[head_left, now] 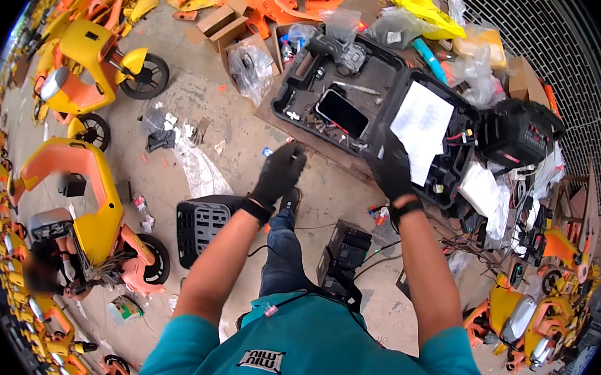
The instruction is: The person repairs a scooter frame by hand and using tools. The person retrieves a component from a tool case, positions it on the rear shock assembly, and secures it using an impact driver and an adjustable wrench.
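My left hand, in a black glove, is raised in front of the open black tool case, its fingers curled; what they hold, if anything, is too small to make out. My right hand, also gloved, reaches to the case beside a white paper sheet; its fingers are dark and blurred. The case holds a phone, a grey power tool, a pale slender tool and small loose parts.
Yellow scooters stand left and right; a person is by one. A black slotted crate, cables and dark devices lie near my legs. Boxes, plastic bags, a black toolbox and a mesh wall surround the case.
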### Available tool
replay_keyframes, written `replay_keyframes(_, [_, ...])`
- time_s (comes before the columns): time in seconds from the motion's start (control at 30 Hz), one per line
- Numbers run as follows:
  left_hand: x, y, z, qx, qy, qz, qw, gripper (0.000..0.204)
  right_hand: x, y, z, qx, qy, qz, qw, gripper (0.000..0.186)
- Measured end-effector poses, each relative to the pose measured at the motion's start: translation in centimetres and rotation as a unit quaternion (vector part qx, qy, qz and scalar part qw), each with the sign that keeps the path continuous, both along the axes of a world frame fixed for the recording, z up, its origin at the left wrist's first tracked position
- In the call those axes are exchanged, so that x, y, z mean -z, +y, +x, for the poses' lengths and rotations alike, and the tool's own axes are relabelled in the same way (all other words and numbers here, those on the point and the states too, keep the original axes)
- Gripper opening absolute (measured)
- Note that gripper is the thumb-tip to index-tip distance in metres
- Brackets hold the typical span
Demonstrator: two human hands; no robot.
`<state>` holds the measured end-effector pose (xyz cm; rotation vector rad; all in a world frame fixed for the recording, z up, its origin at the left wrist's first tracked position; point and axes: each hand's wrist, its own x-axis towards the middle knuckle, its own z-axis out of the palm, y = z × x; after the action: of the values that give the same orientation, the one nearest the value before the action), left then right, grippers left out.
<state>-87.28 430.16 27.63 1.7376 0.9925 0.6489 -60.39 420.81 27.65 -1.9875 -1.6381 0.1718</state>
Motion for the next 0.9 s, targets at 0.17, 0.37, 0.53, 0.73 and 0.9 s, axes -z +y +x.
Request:
replay_keyframes(0.17, [-0.3, 2.0, -1.4, -0.011, 0.006, -0.044, 0.999, 0.023, 4.1, 10.5, -1.2, -0.045, -0.168, -0.102, 0.980, 0.088])
replay_keyframes(0.37, [2.0, 5.2, -4.2, 0.015, 0.030, -0.053, 0.998, 0.023, 5.0, 13.4, -2.1, -0.034, -0.163, -0.139, 0.976, 0.091])
replay_keyframes(0.53, [0.6, 8.0, -4.3, 0.049, 0.028, 0.039, 0.998, 0.022, 3.5, 13.0, -2.0, 0.029, -0.077, -0.111, 0.990, 0.087])
replay_keyframes(0.73, [-1.9, 13.6, 1.5, 0.074, 0.145, 0.171, 0.972, 0.016, -3.4, 8.2, 1.8, 0.306, -0.079, -0.142, 0.938, 0.096])
replay_keyframes(0.9, [2.6, 17.1, 9.5, 0.171, 0.301, 0.177, 0.921, 0.018, -2.0, 5.8, 5.2, 0.386, -0.133, -0.304, 0.861, 0.101])
